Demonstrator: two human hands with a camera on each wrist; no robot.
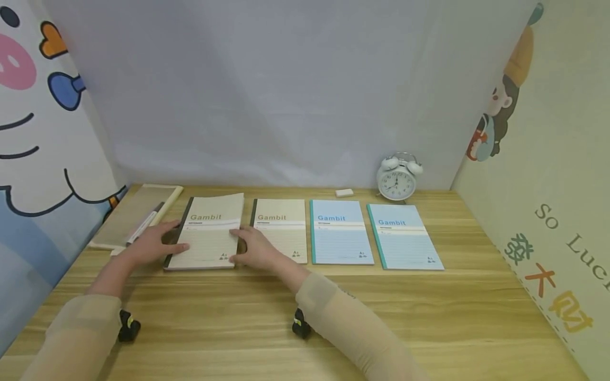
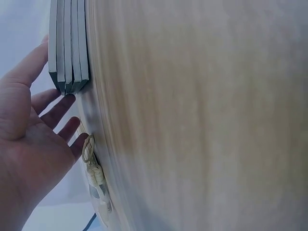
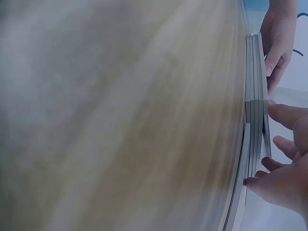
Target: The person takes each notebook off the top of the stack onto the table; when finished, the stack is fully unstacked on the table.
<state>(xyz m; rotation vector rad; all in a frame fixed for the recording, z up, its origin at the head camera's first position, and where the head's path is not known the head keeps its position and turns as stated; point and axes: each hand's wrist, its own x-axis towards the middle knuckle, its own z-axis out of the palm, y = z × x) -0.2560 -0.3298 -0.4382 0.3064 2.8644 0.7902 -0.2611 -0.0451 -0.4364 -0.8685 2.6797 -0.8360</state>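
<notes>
The beige stack [image 1: 207, 233] of notebooks lies at the left end of a row on the desk [image 1: 333, 317], directly between the two hands. The left hand [image 1: 152, 244] rests against the stack's dark spine side, fingers straight and loosely spread, thumb laid on the cover's near left corner; the left wrist view shows those fingers [image 2: 57, 108] at the corner of several stacked books [image 2: 70, 45]. The right hand [image 1: 254, 248] is at the stack's right edge, fingers bent against the page edges with the thumb near the top cover (whether it truly pinches the stack or only presses its side I cannot tell).

The stack's top cover is cream with a dark spine strip, the word "Gambit" in tan, a pale band beneath and faint ruled lines. In the right wrist view it shows as about four thin books [image 3: 255, 106], edges roughly flush.

To its right lie a second beige notebook [image 1: 281, 230], just beside, then two blue ones [image 1: 339, 232] [image 1: 404, 236]. A pen [image 1: 143, 225] lies on a pad [image 1: 138, 211] to the left.
</notes>
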